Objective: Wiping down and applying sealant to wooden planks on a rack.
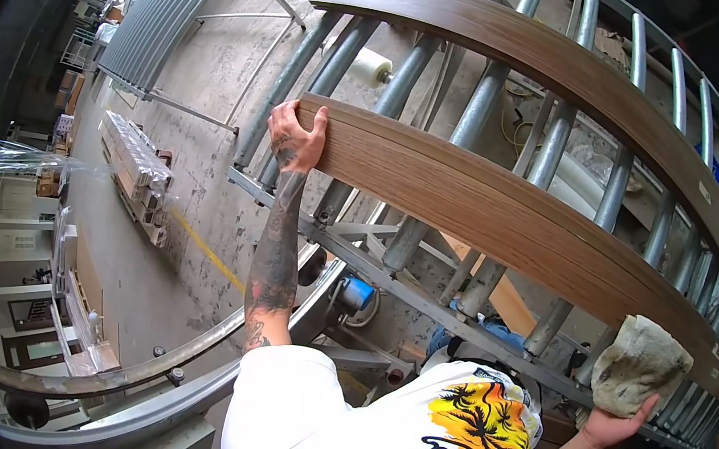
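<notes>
Left hand [296, 138], arm extended, fingers curled in a grip; right hand [613, 426] low, palm up, cupped.

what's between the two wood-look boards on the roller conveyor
In the head view, only bare steel rollers show between the near board, held by the left hand, and the far board. A white roll lies beneath them.

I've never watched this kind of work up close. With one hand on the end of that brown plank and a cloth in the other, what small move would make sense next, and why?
Probably sweep the cloth leftward along the near wood-grain plank. The left hand grips its end on the metal rollers, steadying it, while the right hand presses the cloth at the far end.
</notes>
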The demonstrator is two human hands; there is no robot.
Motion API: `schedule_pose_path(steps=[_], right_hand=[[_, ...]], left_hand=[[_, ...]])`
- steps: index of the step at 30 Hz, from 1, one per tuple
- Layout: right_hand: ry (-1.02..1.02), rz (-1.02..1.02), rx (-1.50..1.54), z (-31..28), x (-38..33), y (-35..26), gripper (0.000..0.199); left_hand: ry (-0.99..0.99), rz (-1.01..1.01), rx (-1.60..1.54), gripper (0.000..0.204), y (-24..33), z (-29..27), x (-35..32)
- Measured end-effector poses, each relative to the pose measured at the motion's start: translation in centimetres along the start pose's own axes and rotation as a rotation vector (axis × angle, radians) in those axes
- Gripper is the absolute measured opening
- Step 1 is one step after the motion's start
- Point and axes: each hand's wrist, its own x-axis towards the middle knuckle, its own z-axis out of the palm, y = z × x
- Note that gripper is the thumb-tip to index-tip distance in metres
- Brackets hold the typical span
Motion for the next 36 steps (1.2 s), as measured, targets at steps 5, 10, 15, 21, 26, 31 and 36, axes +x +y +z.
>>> schedule_pose_path(steps=[5, 10, 15, 21, 26, 31, 36], right_hand=[[-0.017, 0.019, -0.004, -0.2, 0.6, 0.2, 0.06], [0.088, -0.117, -0.009, -1.2, -1.0, -0.8, 0.061], [-0.249, 0.209, 0.16, -2.8, 1.4, 2.1, 0.063], [-0.466, 0.051, 0.034, -0.8, -0.6, 0.9, 0.072], [-0.389, 0.14, 0.086, -3.0, 0.3, 0.0, 0.071], [-0.379, 0.164, 0.097, -4.7, 2.1, -0.6, 0.068], [-0.385, 0.134, 0.159, -7.5, 5.1, -2.5, 0.065]], left_hand=[[-0.033, 0.022, 0.045, 0.065, -0.8, -0.5, -0.4], [-0.142, 0.085, -0.028, 0.063, 2.3, 6.0, -0.2], [0.312, 0.543, -0.149, 0.049, -16.8, 5.5, 2.0], [-0.208, 0.306, 0.147, 0.045, -0.3, 0.5, 0.3], [-0.324, 0.528, 0.106, 0.048, 7.4, -1.5, -4.2], [-0.386, 0.669, -0.063, 0.047, 19.3, -1.8, -11.3], [-0.417, 0.64, -0.127, 0.047, 22.3, -3.0, -11.9]])
